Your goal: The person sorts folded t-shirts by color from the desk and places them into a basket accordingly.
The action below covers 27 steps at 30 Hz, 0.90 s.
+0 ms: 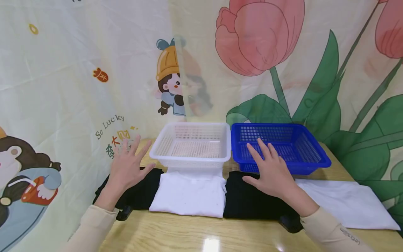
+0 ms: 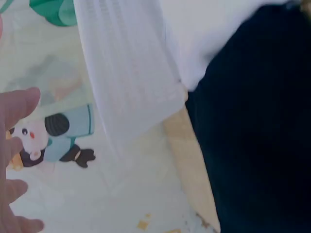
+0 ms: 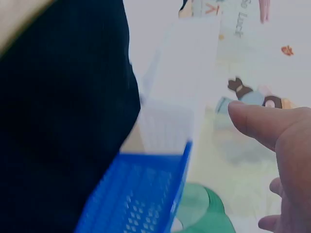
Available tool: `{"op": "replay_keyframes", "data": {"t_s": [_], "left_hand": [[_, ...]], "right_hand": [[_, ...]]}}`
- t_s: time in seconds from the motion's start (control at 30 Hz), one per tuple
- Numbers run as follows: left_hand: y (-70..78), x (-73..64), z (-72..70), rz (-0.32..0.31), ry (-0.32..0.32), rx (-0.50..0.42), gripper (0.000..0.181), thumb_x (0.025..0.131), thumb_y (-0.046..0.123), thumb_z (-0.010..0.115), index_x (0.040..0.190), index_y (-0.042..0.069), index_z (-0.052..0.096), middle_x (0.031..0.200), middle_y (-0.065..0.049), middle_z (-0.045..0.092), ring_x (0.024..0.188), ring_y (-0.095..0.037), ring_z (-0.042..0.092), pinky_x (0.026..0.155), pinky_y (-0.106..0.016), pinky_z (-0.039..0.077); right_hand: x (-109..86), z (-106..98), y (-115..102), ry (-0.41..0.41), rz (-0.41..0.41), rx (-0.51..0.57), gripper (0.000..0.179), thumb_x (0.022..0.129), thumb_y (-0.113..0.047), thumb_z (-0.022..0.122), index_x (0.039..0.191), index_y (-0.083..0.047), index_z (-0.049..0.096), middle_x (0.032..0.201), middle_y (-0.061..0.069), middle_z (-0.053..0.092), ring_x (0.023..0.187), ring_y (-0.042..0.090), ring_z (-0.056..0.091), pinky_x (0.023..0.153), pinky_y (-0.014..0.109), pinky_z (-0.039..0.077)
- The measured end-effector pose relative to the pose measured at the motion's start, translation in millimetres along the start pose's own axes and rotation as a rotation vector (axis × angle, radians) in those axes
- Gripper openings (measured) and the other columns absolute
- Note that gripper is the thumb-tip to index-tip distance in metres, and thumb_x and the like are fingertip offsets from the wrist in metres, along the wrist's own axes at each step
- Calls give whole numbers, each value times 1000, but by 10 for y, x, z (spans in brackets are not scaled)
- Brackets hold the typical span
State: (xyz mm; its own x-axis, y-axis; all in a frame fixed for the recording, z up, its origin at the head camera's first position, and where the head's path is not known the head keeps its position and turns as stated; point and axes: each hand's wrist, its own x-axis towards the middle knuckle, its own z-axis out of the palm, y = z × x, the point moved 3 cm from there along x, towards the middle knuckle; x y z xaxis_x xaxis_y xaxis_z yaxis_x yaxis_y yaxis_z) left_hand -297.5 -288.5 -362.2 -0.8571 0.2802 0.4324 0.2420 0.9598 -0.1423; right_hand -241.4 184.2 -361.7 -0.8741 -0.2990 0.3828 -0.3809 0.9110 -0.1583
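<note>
My left hand (image 1: 126,169), fingers spread and holding nothing, is over the black folded cloth (image 1: 143,190) at the left. My right hand (image 1: 270,171) is spread too, over a second black folded cloth (image 1: 248,199) and the near side of the blue basket (image 1: 315,162). Between the two black cloths lies a white folded garment (image 1: 192,194), its back edge under the front of the white basket (image 1: 189,161). Another white cloth (image 1: 349,203) lies flat at the far right. Both baskets hold nothing. In the left wrist view, fingertips (image 2: 29,99) show at the left edge.
The wooden table (image 1: 170,231) carries the cloths in a row, with the baskets side by side behind them. A printed curtain (image 1: 126,63) with tulips and cartoon figures hangs behind and at the left. Dark wrist devices (image 1: 291,224) sit under both wrists.
</note>
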Motion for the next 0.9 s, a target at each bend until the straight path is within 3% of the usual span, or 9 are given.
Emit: {"op": "replay_keyframes", "data": {"t_s": [0.13, 0.33, 0.47, 0.67, 0.77, 0.9], "left_hand": [[67, -56, 60, -22, -63, -147, 82, 97, 56, 70, 165, 26, 39, 172, -25, 26, 152, -58, 27, 108, -81, 35], [109, -127, 178, -71, -172, -318, 76, 98, 51, 73, 161, 20, 45, 164, -27, 38, 144, -55, 41, 99, -79, 44], [142, -161, 276, -86, -243, -393, 75, 98, 51, 73, 160, 19, 47, 160, -26, 45, 139, -53, 48, 100, -76, 45], [191, -172, 436, -107, -385, -542, 78, 99, 53, 72, 162, 16, 44, 161, -25, 44, 136, -50, 54, 101, -69, 50], [226, -170, 512, -115, -455, -639, 78, 100, 50, 71, 163, 14, 42, 157, -27, 48, 125, -45, 63, 95, -61, 56], [278, -179, 600, -177, -558, -828, 76, 101, 45, 72, 163, 15, 40, 153, -29, 49, 116, -36, 68, 89, -50, 61]], "right_hand": [[-1, 134, -128, -23, 7, 164, 96, 88, -39, 87, 166, -15, 37, 170, 25, 25, 148, 58, 34, 90, 75, 52], [7, 325, -224, -124, 76, 410, 87, 91, -29, 86, 163, -12, 41, 164, 25, 35, 142, 52, 46, 102, 71, 49], [20, 443, -254, -205, 114, 538, 85, 92, -28, 85, 162, -7, 41, 157, 25, 43, 128, 44, 58, 97, 57, 57], [24, 625, -337, -345, 274, 835, 84, 93, -22, 84, 162, -6, 40, 157, 27, 44, 113, 32, 68, 82, 43, 63], [17, 719, -398, -418, 377, 996, 84, 94, -16, 83, 164, -6, 36, 157, 30, 41, 106, 31, 72, 82, 45, 64], [38, 837, -457, -470, 452, 1091, 86, 95, -12, 81, 165, -3, 30, 155, 34, 41, 105, 37, 74, 85, 49, 63]]}}
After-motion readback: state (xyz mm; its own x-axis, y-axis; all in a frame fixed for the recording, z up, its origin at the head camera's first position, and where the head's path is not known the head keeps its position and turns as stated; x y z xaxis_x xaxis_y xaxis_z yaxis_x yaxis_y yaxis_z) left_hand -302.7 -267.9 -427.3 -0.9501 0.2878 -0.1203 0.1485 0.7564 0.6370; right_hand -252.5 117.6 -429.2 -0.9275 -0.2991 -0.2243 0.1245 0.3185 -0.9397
